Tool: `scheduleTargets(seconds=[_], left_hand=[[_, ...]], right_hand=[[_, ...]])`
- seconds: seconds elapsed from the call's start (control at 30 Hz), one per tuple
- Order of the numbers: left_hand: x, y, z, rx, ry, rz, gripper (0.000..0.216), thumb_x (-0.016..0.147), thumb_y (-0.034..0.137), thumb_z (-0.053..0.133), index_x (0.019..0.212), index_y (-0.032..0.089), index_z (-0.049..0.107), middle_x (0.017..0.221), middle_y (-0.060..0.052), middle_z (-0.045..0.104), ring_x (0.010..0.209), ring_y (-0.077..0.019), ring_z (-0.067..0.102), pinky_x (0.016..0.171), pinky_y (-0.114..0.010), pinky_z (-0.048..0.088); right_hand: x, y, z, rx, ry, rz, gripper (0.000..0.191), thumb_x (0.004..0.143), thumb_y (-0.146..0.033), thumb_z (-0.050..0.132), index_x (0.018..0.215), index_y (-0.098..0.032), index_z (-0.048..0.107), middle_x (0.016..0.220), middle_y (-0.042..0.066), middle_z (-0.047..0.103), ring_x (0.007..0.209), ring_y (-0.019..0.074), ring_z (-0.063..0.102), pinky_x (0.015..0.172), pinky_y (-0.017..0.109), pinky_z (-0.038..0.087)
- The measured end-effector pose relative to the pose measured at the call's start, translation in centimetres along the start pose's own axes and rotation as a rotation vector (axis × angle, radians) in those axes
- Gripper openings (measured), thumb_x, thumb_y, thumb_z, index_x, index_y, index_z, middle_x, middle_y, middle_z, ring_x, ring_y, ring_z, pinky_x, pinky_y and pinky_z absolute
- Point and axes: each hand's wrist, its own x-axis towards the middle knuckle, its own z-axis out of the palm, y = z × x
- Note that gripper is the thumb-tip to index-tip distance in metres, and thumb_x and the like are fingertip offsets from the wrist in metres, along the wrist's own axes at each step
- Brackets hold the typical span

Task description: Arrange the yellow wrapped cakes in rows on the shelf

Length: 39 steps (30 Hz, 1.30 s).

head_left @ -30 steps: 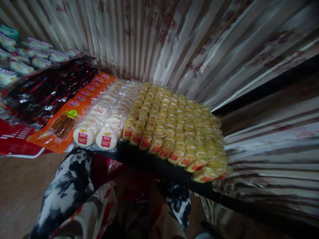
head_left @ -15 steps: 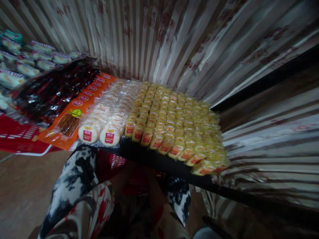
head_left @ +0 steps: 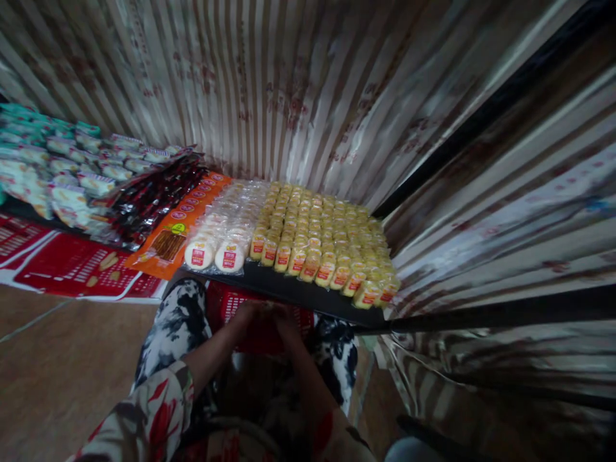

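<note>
My left hand [head_left: 249, 312] and my right hand [head_left: 285, 319] are close together, low in front of the shelf's front edge. Their fingers are in shadow, and I cannot make out whether anything is between them. Behind and beneath them is a red surface with white marks [head_left: 232, 303]. Above the hands, on a black shelf [head_left: 293, 289], stand rows of small yellow wrapped snacks [head_left: 317, 237]. Left of those lie two rows of round white wrapped crackers [head_left: 230, 255]. A flat orange snack packet [head_left: 166, 247] is beside the crackers.
Dark glossy packets [head_left: 158, 199] and white and green wrapped snacks [head_left: 72, 160] lie farther left. A red printed sheet [head_left: 81, 273] hangs below them. A striped curtain [head_left: 260, 96] backs the shelf, with black bars [head_left: 452, 141] at the right. My patterned knees flank the hands.
The view has shifted, so the snacks appear lower and more of the left side shows. My hands and forearms are more visible, still close together. The snack rows look unchanged.
</note>
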Motion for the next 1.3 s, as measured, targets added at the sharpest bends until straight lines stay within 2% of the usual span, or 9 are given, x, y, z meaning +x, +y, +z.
scheduleTargets(seconds=[0.2,0.3,0.47,0.67,0.87,1.0,1.1,1.2,1.3], left_hand=[[-2.5,0.3,-1.0,-0.134,0.018,-0.09,0.011,0.068,0.01,0.051,0.073,0.017,0.058,0.058,0.003,0.061,0.054,-0.0111,0.056,0.05,-0.02,0.043],[-3.9,0.8,-1.8,-0.181,-0.007,-0.122,0.014,0.067,0.008,0.05,0.076,0.017,0.057,0.058,0.004,0.06,0.05,-0.0095,0.053,0.046,-0.019,0.04],[-6.2,2.0,-2.9,-0.265,-0.099,-0.166,0.013,0.066,0.01,0.052,0.078,0.014,0.057,0.065,0.001,0.063,0.054,-0.0092,0.058,0.052,-0.018,0.046],[-6.8,3.1,-3.8,-0.315,-0.19,-0.241,0.015,0.07,0.014,0.053,0.084,0.01,0.057,0.058,-0.001,0.062,0.043,-0.0079,0.056,0.036,-0.012,0.034],[-6.9,3.7,-4.4,-0.335,-0.279,-0.292,0.017,0.078,0.022,0.048,0.084,0.008,0.057,0.056,-0.004,0.062,0.04,-0.0082,0.056,0.034,-0.012,0.034],[-7.1,4.3,-4.5,-0.317,-0.319,-0.293,0.03,0.085,0.031,0.041,0.088,0.006,0.057,0.057,-0.007,0.063,0.039,-0.0091,0.057,0.033,-0.012,0.03],[-7.0,4.9,-4.7,-0.238,-0.313,-0.243,0.038,0.088,0.041,0.038,0.09,0.007,0.056,0.053,-0.006,0.062,0.037,-0.0093,0.055,0.033,-0.013,0.024],[-7.1,5.6,-5.0,-0.173,-0.321,-0.167,0.048,0.085,0.053,0.038,0.086,0.009,0.057,0.052,-0.004,0.06,0.037,-0.0091,0.054,0.034,-0.015,0.021],[-7.5,6.4,-5.1,-0.154,-0.35,-0.088,0.053,0.079,0.06,0.043,0.081,0.01,0.058,0.056,-0.002,0.06,0.039,-0.008,0.053,0.035,-0.016,0.023]], right_hand=[[-2.5,-0.8,-1.4,0.083,-0.051,-0.033,0.032,0.068,-0.014,0.047,0.097,-0.02,0.059,0.082,0.001,0.068,0.076,0.0163,0.064,0.068,0.028,0.052],[-3.4,-1.5,-2.0,0.096,-0.063,-0.076,0.037,0.065,-0.013,0.05,0.1,-0.021,0.059,0.087,0.001,0.067,0.081,0.0169,0.064,0.072,0.029,0.051],[-4.7,-2.7,-2.9,0.139,-0.1,-0.162,0.035,0.067,-0.014,0.05,0.099,-0.022,0.061,0.097,0.003,0.065,0.086,0.0167,0.063,0.075,0.029,0.052],[-5.6,-4.2,-4.0,0.162,-0.169,-0.292,0.036,0.069,-0.018,0.053,0.104,-0.023,0.06,0.114,0.005,0.058,0.1,0.0177,0.058,0.079,0.03,0.051],[-5.4,-5.4,-5.7,0.089,-0.19,-0.305,0.034,0.075,-0.027,0.055,0.109,-0.024,0.06,0.1,0.004,0.061,0.081,0.0141,0.058,0.071,0.027,0.049],[-5.1,-6.0,-6.0,0.063,-0.203,-0.262,0.033,0.076,-0.035,0.055,0.107,-0.022,0.062,0.085,0.001,0.062,0.066,0.0111,0.055,0.065,0.025,0.046],[-4.9,-6.0,-5.5,0.191,-0.264,-0.143,0.035,0.076,-0.04,0.055,0.105,-0.021,0.06,0.074,-0.001,0.061,0.058,0.0103,0.054,0.057,0.023,0.043],[-4.7,-5.9,-4.8,0.37,-0.295,-0.015,0.04,0.071,-0.048,0.059,0.099,-0.02,0.06,0.072,-0.001,0.061,0.052,0.0092,0.052,0.05,0.022,0.041],[-4.5,-5.9,-4.6,0.427,-0.291,0.035,0.046,0.068,-0.056,0.059,0.095,-0.019,0.06,0.066,-0.001,0.061,0.049,0.0092,0.051,0.048,0.021,0.04]])
